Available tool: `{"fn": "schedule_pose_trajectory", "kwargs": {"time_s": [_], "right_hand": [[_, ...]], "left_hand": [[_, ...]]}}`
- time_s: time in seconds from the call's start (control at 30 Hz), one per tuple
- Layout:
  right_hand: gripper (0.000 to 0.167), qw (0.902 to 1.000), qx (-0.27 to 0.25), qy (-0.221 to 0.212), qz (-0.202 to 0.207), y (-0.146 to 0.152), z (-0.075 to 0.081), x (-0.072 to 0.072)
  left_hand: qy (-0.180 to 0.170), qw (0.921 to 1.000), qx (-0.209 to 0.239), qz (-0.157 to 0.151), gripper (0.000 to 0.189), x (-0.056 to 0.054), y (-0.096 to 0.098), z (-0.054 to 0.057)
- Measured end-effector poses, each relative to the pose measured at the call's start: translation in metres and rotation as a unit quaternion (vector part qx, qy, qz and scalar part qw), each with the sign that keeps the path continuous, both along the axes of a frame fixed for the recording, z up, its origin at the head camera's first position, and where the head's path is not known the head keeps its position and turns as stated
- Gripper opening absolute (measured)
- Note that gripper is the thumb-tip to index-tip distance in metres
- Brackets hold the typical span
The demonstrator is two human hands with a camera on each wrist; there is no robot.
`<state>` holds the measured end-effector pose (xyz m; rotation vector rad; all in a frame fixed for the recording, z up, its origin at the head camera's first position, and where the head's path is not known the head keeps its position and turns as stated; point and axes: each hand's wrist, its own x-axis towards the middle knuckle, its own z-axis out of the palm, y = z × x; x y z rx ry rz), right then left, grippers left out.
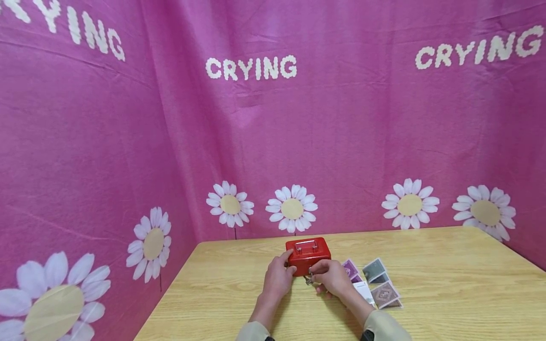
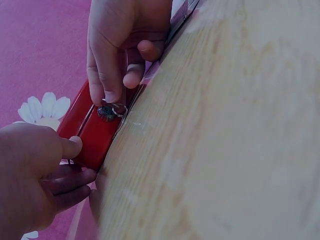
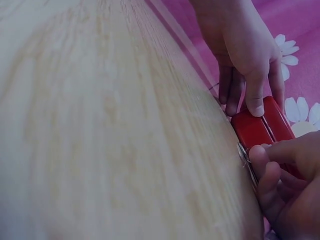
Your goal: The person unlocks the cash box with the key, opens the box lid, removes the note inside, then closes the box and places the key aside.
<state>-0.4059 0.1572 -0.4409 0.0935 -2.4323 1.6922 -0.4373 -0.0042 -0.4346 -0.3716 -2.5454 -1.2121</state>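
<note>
A red metal cash box (image 1: 308, 255) with a folding handle (image 1: 306, 246) on its lid stands closed on the table. My left hand (image 1: 279, 274) grips its left end, the thumb on the front face near the lid seam. At the front lock (image 2: 106, 113), my right hand (image 1: 332, 276) pinches a key between thumb and forefinger. The fingertips mostly cover that key. A metal key ring (image 2: 120, 110) hangs from it in the left wrist view, with a dangling bunch (image 1: 309, 281) below the lock in the head view.
To the right of the box lie several play banknotes: a purple one (image 1: 350, 268), a grey-green one (image 1: 374, 270), a white one (image 1: 364, 291) and a brownish one (image 1: 386, 294). The wooden table (image 1: 452, 274) meets a pink curtain (image 1: 341, 142) printed with daisies.
</note>
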Motion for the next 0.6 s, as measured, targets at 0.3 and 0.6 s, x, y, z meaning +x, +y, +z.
{"fn": "schedule_pose_trajectory", "kwargs": {"time_s": [0.3,0.6], "right_hand": [[0.023,0.9997,-0.004,-0.014,0.019,0.0003,0.0025,0.0029],[0.022,0.9996,0.019,-0.017,0.009,-0.002,0.0039,0.0037]], "left_hand": [[0.004,1.0,-0.005,-0.003,0.048,-0.0013,-0.0014,-0.0002],[-0.011,0.9999,0.004,0.006,0.052,-0.002,0.001,0.0]]}}
